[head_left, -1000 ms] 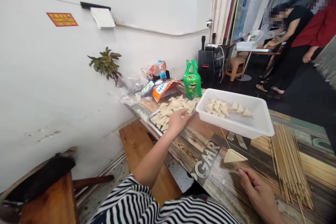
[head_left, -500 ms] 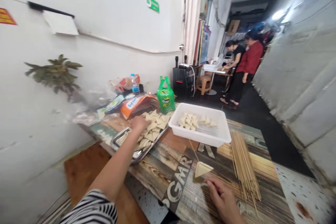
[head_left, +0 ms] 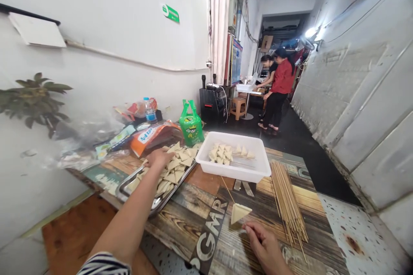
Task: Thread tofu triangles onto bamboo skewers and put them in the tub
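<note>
My right hand pinches the lower end of a thin wooden skewer, just above the table at the front. Threaded on that skewer is one pale triangular piece, which looks like tofu or dough. My left hand reaches over the heap of similar triangular pieces in a metal tray. Its fingers are stretched onto the heap, their tips partly hidden; I see no piece held in them. A white plastic bin behind holds skewered triangles.
A bundle of bare skewers lies right of the bin. Behind the tray are a green plastic bag, an orange packet and a water bottle. Two people stand at a far table; a black speaker is nearer.
The view has turned slightly right, so everything sits further left. My left hand stays at the heap, its fingers shifting a little. My right hand still holds the skewer with its one triangle.
</note>
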`<control>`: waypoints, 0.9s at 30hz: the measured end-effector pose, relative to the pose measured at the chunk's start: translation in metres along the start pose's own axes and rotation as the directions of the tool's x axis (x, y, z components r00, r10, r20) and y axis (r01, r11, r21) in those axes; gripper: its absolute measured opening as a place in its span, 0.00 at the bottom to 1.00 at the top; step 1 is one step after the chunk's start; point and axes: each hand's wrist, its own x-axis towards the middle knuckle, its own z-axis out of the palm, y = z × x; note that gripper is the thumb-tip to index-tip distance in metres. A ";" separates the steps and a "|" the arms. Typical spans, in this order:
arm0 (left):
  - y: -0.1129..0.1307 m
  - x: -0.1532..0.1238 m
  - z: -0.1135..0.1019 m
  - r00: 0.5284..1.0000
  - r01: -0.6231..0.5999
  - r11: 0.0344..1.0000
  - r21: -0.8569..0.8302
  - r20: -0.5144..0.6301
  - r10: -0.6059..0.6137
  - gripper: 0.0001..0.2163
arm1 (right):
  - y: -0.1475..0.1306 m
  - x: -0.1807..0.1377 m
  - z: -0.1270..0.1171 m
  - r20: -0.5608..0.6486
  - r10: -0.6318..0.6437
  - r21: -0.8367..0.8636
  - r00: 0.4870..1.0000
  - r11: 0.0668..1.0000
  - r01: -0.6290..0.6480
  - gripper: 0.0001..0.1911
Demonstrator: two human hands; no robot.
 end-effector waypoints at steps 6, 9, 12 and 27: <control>0.005 -0.038 -0.013 0.950 -0.283 0.928 -0.240 -0.204 0.237 0.15 | 0.005 -0.001 0.001 -0.020 -0.019 0.007 1.000 1.000 0.019 0.14; 0.005 -0.052 -0.018 0.928 -0.372 0.771 -0.516 -0.187 0.323 0.17 | 0.006 -0.002 0.001 -0.025 -0.026 0.006 0.999 1.000 0.026 0.14; 0.007 -0.072 -0.013 0.926 -0.253 0.532 -0.808 -0.042 0.375 0.21 | 0.007 -0.002 -0.002 -0.050 -0.029 0.008 0.998 1.000 0.030 0.13; 0.031 -0.190 0.035 0.540 0.575 0.375 -0.728 0.681 0.495 0.11 | -0.016 -0.008 -0.014 0.022 -0.122 -0.133 0.992 0.983 0.124 0.13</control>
